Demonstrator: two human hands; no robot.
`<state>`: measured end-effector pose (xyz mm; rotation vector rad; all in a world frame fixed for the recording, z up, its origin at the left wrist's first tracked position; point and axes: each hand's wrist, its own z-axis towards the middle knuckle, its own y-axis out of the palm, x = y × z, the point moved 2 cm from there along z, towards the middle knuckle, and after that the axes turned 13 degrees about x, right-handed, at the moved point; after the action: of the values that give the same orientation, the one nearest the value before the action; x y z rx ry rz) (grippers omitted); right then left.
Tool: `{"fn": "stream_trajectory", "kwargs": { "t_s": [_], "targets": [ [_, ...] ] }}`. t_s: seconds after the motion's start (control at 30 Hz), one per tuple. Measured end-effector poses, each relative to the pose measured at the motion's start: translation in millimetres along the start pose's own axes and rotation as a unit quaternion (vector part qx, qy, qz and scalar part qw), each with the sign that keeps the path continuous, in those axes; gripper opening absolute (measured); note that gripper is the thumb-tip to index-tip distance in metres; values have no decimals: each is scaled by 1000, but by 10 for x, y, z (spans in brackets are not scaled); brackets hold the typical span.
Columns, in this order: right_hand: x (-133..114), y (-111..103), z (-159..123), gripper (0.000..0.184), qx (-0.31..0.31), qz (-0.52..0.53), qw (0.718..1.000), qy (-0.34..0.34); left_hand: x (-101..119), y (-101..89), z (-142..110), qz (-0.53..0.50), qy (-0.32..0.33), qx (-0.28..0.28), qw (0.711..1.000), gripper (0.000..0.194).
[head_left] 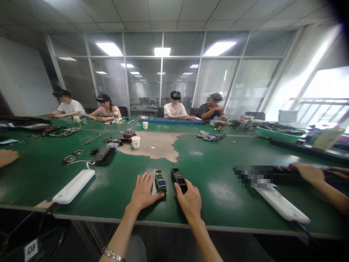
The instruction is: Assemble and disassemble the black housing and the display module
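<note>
A small green circuit board with a bluish display lies on the table in front of me. My left hand rests flat just left of it, fingers stretched out and thumb reaching along its near end. To the right of the board is a black plastic housing, long and narrow with several openings in its face. My right hand is closed around its near right side, thumb on the left edge; the fingers underneath are partly hidden.
White power strips lie to the left and right on the green table. Paper cups, eyeglasses and grey parts are farther off. Other people's hands show at both sides; several people sit opposite.
</note>
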<state>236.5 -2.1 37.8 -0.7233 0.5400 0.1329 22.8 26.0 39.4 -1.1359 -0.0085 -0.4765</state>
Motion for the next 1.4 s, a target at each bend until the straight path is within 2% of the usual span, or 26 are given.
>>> {"fn": "stream_trajectory", "kwargs": {
  "t_s": [0.27,0.47,0.63,0.77,0.97,1.13,1.27,1.4],
  "targets": [
    [2,-24,-49,49,-6,-18,1000,-13,8,1,3,-3,2,3,1000,101],
    [0,-25,-68,70,7,-31,999,-19,20,-14,2,-2,0,1,1000,102],
    [21,-14,-76,72,15,-17,999,-31,24,-21,0,-2,5,-4,1000,106],
    [29,-17,-86,69,8,-19,999,-27,18,-11,-2,0,4,-5,1000,102],
    [-9,-57,-62,44,-6,-3,999,-32,25,-17,-1,-3,13,-2,1000,96],
    [-171,-100,-11,43,4,42,999,-17,28,-29,-2,-2,11,-3,1000,95],
    [-428,-102,31,43,5,94,996,-9,30,-33,-7,2,9,-5,1000,92],
    [-671,-62,45,44,-9,95,995,-6,35,-40,-10,-2,10,-4,1000,87]
  ]
}}
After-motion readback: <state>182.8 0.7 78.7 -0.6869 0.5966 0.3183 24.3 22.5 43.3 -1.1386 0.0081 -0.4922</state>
